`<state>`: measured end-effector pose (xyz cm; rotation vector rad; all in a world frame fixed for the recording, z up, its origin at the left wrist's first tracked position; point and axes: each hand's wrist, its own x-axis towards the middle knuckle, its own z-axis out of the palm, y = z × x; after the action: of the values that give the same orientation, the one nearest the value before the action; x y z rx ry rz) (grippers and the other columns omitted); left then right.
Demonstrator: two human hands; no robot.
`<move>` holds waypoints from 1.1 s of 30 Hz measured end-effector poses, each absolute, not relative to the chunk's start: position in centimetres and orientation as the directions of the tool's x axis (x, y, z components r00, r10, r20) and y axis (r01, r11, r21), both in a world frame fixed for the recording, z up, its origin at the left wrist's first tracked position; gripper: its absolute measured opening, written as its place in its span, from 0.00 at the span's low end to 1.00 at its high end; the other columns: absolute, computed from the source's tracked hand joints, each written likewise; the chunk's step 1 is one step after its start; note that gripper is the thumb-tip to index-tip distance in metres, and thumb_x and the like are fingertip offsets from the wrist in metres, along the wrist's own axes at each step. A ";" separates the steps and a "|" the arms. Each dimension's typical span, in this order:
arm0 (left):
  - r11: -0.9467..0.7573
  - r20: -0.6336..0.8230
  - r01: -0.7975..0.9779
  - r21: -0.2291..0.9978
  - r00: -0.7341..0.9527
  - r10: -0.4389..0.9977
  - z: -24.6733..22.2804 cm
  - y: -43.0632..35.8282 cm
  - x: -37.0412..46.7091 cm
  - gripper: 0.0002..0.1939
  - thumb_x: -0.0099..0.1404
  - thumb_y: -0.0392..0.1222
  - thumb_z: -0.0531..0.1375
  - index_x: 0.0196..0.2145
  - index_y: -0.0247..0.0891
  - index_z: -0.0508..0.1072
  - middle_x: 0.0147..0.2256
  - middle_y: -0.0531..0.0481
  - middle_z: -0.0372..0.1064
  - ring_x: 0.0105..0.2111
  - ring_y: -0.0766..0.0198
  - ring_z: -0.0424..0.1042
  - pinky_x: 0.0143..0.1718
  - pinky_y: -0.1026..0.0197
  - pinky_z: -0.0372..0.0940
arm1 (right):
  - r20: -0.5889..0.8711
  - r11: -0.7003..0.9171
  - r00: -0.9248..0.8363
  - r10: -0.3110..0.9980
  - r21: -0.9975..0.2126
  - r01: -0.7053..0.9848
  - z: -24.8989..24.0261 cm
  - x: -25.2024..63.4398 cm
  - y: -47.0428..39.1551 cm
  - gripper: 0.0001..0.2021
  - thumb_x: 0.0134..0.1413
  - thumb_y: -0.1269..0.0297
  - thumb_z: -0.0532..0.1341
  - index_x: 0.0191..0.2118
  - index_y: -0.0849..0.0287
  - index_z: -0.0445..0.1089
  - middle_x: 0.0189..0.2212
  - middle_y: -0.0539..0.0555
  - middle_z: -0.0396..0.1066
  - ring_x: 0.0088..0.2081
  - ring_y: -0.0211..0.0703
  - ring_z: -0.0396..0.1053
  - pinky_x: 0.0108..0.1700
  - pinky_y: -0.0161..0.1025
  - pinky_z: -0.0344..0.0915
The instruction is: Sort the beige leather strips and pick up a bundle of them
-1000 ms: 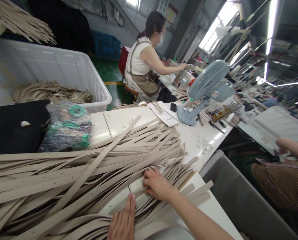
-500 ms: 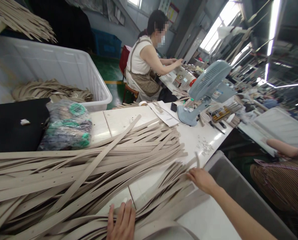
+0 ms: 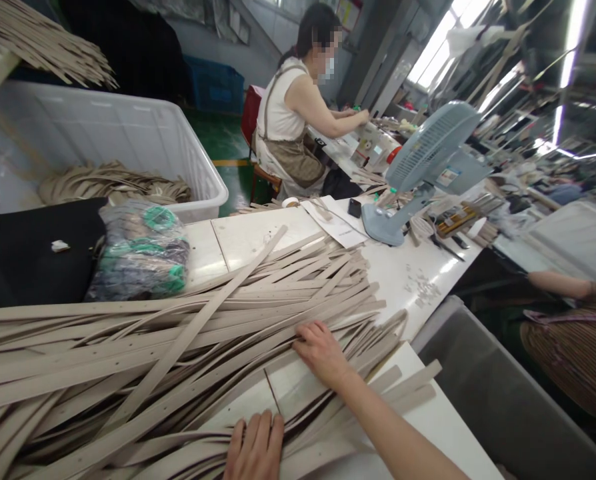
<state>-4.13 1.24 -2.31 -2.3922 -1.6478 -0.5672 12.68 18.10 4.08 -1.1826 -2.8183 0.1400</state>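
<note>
The right hand [image 3: 323,352] lies palm down on the beige straps [image 3: 188,333], arm stretched forward from the lower right, fingers spread flat and gripping nothing. The left hand [image 3: 255,450] rests palm down at the near edge, fingers extended together on the strap ends, holding none. The straps sprawl fanned across the white bench [image 3: 258,233], beside a plastic bag [image 3: 138,253].

Beige straps [image 3: 188,333], long, flat and punched with small holes, lie heaped lengthwise across the white table [image 3: 258,233]. Their cut ends fan out unevenly toward its right edge, some overhanging.
</note>
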 end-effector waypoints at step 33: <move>-0.486 0.355 0.873 0.045 0.440 0.825 -0.7 2.6 -5.2 0.18 0.57 0.38 0.52 0.46 0.36 0.66 0.36 0.48 0.69 0.39 0.57 0.66 0.58 0.44 0.43 | -0.070 0.431 -0.495 0.866 -0.398 0.810 6.3 13.7 16.2 0.21 0.49 0.81 0.53 0.49 0.57 0.64 0.47 0.56 0.64 0.48 0.47 0.60 0.51 0.43 0.58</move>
<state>-5.16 2.59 -0.72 -2.5403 -1.5081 -0.5021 13.68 16.18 6.28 -1.4933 -2.5323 0.5807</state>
